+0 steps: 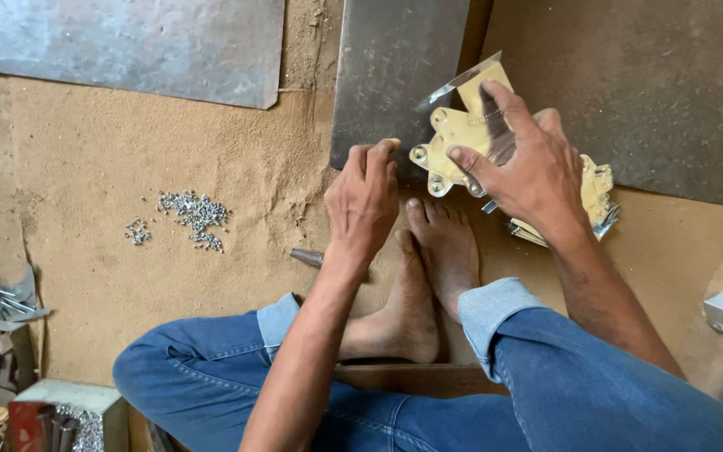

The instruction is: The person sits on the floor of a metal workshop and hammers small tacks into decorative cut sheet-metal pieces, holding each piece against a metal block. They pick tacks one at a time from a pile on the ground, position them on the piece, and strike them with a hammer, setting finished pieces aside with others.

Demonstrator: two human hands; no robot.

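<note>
Head view: the right hand (537, 172) has its fingers clamped on a yellow bracket (455, 142), long axis tilted up-right, over a steel plate's (391, 67) edge. The left hand (363, 201), fingers curled together, touches its lower lobe; sandy floor (110, 159) lies open leftward, rivets (192, 213) well apart.

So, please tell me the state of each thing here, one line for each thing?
Right hand: grip closed on the top yellowish metal plate, tilted up.
Left hand: fingers curled, fingertips at the plate's left edge.
Stack of plates: lying on the floor, under the right hand.
Small silver pieces: loose, scattered in a heap on the floor.
Steel sheet: lying flat.
</note>
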